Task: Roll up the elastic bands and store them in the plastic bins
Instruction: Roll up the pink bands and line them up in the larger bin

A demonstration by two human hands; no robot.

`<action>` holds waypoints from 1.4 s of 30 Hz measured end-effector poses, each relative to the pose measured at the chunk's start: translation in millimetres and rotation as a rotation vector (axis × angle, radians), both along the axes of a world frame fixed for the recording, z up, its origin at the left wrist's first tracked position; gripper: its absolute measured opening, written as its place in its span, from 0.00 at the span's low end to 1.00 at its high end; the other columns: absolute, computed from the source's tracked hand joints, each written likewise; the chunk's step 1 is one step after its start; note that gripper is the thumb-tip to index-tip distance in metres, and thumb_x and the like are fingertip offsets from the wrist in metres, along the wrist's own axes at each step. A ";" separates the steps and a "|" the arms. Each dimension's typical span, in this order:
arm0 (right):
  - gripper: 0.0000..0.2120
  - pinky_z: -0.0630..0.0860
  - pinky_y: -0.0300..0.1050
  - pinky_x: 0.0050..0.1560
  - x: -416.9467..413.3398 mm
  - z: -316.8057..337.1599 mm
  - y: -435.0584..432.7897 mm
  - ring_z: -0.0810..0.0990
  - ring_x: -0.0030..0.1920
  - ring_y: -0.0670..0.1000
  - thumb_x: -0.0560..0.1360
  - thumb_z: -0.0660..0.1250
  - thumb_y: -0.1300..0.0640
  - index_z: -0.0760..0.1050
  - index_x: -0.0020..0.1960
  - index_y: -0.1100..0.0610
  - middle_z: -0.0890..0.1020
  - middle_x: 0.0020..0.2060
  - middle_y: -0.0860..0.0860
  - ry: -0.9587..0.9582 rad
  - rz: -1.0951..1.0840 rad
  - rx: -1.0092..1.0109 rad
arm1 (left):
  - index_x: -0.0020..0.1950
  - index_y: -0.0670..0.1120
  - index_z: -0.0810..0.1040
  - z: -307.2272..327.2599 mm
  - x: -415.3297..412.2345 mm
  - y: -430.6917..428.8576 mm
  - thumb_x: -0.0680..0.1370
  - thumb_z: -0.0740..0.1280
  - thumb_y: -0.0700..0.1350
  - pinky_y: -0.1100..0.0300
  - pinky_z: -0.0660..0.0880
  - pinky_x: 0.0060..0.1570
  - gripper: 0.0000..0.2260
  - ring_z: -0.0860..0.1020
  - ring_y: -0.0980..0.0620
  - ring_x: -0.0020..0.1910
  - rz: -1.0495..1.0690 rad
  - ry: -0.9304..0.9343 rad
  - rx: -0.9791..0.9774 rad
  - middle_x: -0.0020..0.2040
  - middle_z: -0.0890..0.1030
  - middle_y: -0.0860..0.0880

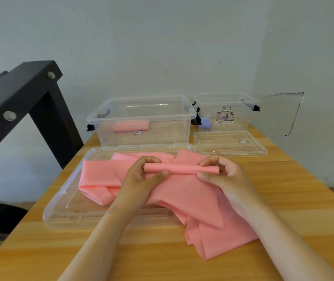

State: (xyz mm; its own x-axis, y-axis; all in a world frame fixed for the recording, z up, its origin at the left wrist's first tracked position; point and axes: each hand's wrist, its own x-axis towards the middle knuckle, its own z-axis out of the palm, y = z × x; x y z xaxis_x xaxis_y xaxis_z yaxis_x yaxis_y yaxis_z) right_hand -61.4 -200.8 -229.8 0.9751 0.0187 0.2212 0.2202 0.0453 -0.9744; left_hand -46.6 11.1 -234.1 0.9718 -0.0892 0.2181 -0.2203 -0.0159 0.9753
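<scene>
A long pink elastic band (184, 195) lies crumpled over a clear bin lid and the wooden table, and its far end is wound into a thin roll (182, 168). My left hand (141, 179) pinches the roll's left end between thumb and fingers. My right hand (220, 173) pinches the right end the same way. Behind them stands a large clear plastic bin (105, 116) with a rolled pink band (130, 125) inside. A smaller clear bin (247, 102) to its right holds a pale purple roll (206, 123).
The large clear lid (60, 211) lies flat under the band at the table's left. A smaller lid (230, 143) lies in front of the small bin. A black metal frame (26, 92) rises at the left. A pale wall stands close behind the bins.
</scene>
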 end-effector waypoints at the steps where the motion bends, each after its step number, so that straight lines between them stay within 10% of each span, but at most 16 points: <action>1: 0.11 0.74 0.42 0.48 -0.6 0.0 0.0 0.80 0.46 0.46 0.68 0.74 0.67 0.80 0.40 0.52 0.83 0.43 0.46 -0.004 -0.002 -0.002 | 0.49 0.46 0.76 -0.4 -0.1 -0.2 0.74 0.72 0.39 0.68 0.72 0.38 0.07 0.77 0.59 0.39 -0.004 -0.001 -0.005 0.40 0.80 0.55; 27: 0.11 0.76 0.41 0.41 5.0 -2.8 -0.4 0.82 0.37 0.48 0.71 0.73 0.65 0.72 0.48 0.59 0.85 0.36 0.51 0.053 -0.205 0.189 | 0.54 0.47 0.74 -1.0 -2.9 -5.3 0.82 0.60 0.49 0.73 0.65 0.30 0.08 0.69 0.68 0.30 0.073 0.043 0.214 0.41 0.74 0.56; 42: 0.17 0.76 0.43 0.49 2.2 -0.2 -0.8 0.82 0.46 0.50 0.61 0.76 0.54 0.82 0.49 0.54 0.85 0.42 0.50 0.155 0.005 0.167 | 0.53 0.44 0.77 -0.1 -2.3 -2.1 0.82 0.59 0.49 0.74 0.69 0.40 0.10 0.75 0.64 0.42 0.035 0.064 0.122 0.45 0.79 0.55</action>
